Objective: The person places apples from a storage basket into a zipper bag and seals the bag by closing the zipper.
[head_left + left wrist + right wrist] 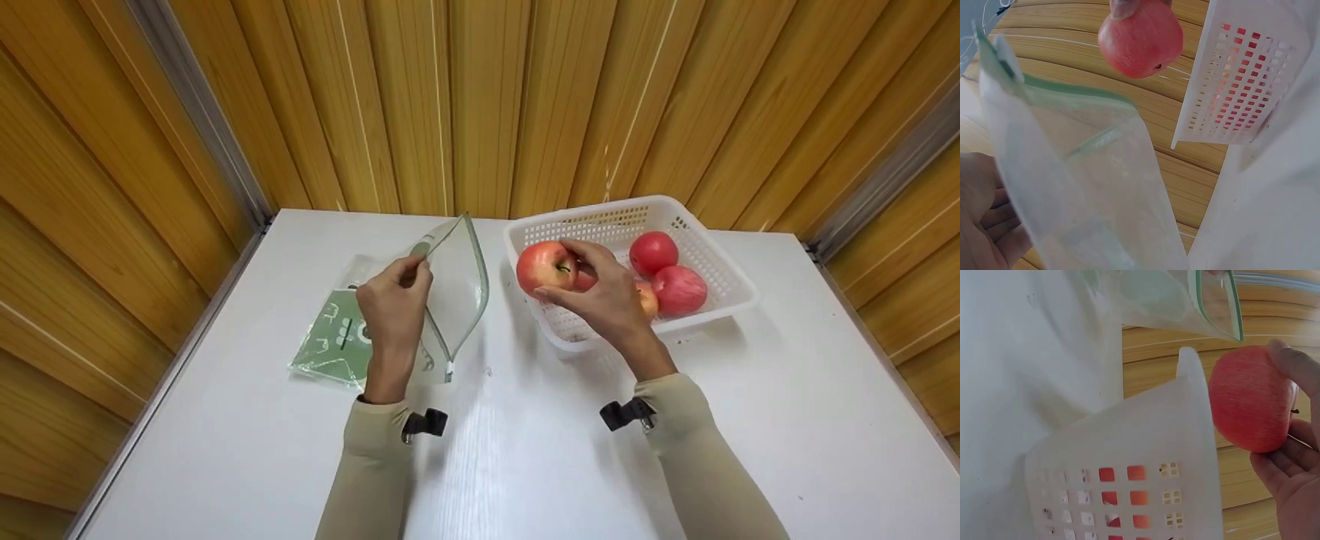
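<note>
A clear zip bag (457, 292) with a green printed panel and green edging lies toward the left of the table, its mouth spread apart. My left hand (395, 304) pinches the near side of that mouth between thumb and fingers. In my right hand (611, 296) is a red apple (546, 268), gripped by thumb and fingertips over the left rim of the white basket (720, 264). The right wrist view shows the same apple (1252, 399) above the basket's edge, beside the bag's mouth. More apples (679, 290) lie inside the basket.
The white table (525, 465) carries both bag and basket. Yellow wood-look panels (487, 105) rise behind it and on both sides. Metal strips (202, 97) run along the corners. A black wrist camera (426, 422) sits on each sleeve.
</note>
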Available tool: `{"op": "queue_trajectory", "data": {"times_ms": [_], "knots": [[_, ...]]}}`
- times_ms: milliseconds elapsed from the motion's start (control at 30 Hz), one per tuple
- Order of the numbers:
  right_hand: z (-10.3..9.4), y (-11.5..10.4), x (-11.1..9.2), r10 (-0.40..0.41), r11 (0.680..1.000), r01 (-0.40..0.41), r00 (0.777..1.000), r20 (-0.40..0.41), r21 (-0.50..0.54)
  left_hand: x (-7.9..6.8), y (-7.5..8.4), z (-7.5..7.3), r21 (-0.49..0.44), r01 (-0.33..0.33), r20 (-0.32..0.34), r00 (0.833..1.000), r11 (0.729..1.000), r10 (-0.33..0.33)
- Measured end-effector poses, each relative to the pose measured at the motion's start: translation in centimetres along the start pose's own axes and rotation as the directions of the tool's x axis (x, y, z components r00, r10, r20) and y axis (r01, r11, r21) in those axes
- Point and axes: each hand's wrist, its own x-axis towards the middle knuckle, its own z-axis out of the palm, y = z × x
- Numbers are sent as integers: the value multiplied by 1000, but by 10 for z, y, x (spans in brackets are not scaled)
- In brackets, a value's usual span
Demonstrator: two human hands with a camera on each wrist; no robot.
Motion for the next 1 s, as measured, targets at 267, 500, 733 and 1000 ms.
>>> {"op": "queue_trajectory", "data": {"times_ms": [267,500,733,1000], "knots": [[13,-20,-1,-59,997,59,998,-11,41,-1,3,1,0,12,10,1000,1000,-12],[28,-32,2,-116,993,115,993,7,36,-1,2,2,-4,1,11,1000,1000,-1],[45,-38,6,-176,983,174,984,31,59,-1,2,1,-2,-1,15,1000,1000,1],[60,-40,7,-222,974,219,974,43,61,-1,4,2,-7,4,6,1000,1000,-4]]}}
